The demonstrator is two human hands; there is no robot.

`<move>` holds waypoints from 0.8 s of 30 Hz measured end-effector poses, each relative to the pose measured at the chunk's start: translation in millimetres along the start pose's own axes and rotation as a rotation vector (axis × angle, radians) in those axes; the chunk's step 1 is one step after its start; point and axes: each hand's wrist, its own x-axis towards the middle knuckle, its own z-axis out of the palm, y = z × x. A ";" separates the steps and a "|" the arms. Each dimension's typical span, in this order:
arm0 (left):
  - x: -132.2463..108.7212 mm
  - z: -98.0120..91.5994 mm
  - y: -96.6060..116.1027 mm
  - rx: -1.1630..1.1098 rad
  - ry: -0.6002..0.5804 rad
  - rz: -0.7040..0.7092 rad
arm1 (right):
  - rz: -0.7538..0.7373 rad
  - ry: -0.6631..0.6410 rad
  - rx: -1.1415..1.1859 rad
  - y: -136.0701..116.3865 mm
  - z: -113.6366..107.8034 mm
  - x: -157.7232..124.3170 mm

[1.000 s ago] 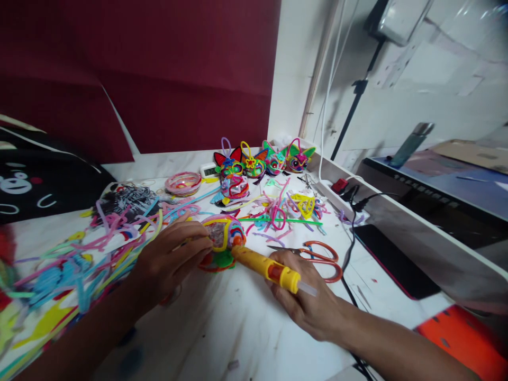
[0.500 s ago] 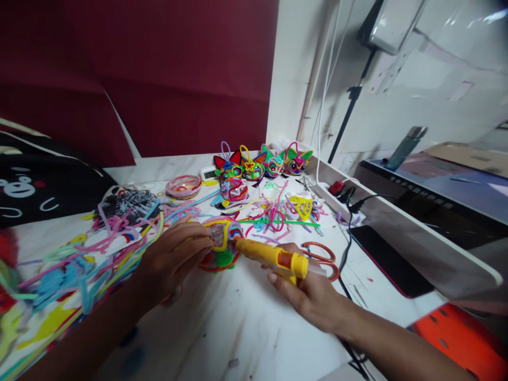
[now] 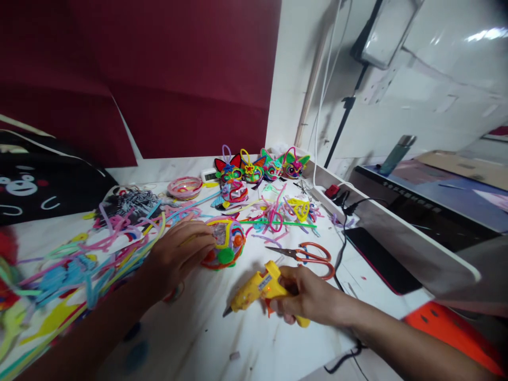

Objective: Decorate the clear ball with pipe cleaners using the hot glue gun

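Note:
My left hand (image 3: pixel 178 256) is closed on a round, multicoloured pipe-cleaner ornament (image 3: pixel 226 241) resting on the white table (image 3: pixel 246 344). Its fingers press the ornament's left side. My right hand (image 3: pixel 304 296) grips a yellow glue gun (image 3: pixel 257 288) by its handle, low over the table in front of the ornament. The gun's nozzle points down and to the left, well apart from the ornament. Orange-handled scissors (image 3: pixel 307 255) lie just behind my right hand.
Loose pipe cleaners (image 3: pixel 79 254) cover the table's left side and centre (image 3: pixel 278 214). Several finished animal-face ornaments (image 3: pixel 257 169) stand at the back by a pink ring (image 3: pixel 183 186). A power strip (image 3: pixel 337 193), black cables and a dark phone (image 3: pixel 381 259) lie to the right.
My right hand pulled the glue gun away from the ornament, toward me and down, turning its nozzle to the lower left. My left hand stayed on the ornament.

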 end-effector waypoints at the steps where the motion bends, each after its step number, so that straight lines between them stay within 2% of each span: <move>1: -0.1 0.3 -0.2 -0.005 0.003 0.002 | -0.022 0.069 -0.139 0.1 -0.7 -1.4; 4: -1.1 1.4 -1.8 -0.028 -0.005 0.005 | -0.125 0.335 -0.650 -4.6 -4.2 -5.5; 6: -2.2 2.3 -3.3 -0.032 -0.007 0.017 | -0.253 0.452 -0.835 -12.7 -5.7 -3.4; 8: -3.3 3.1 -4.3 -0.028 -0.007 0.025 | -0.435 0.490 -0.834 -24.3 -5.3 5.2; 10: -4.1 3.8 -4.7 -0.021 -0.014 0.021 | -0.632 0.473 -0.761 -37.4 -3.3 19.6; 13: -4.5 4.5 -4.4 -0.010 -0.014 0.013 | -0.804 0.464 -0.720 -53.6 1.2 45.5; 18: -3.2 5.0 -1.1 -0.010 0.002 0.009 | -0.851 0.495 -0.753 -61.6 7.1 75.3; 24: -4.3 6.5 1.8 -0.020 0.028 -0.014 | -0.833 0.500 -0.699 -60.3 9.3 81.7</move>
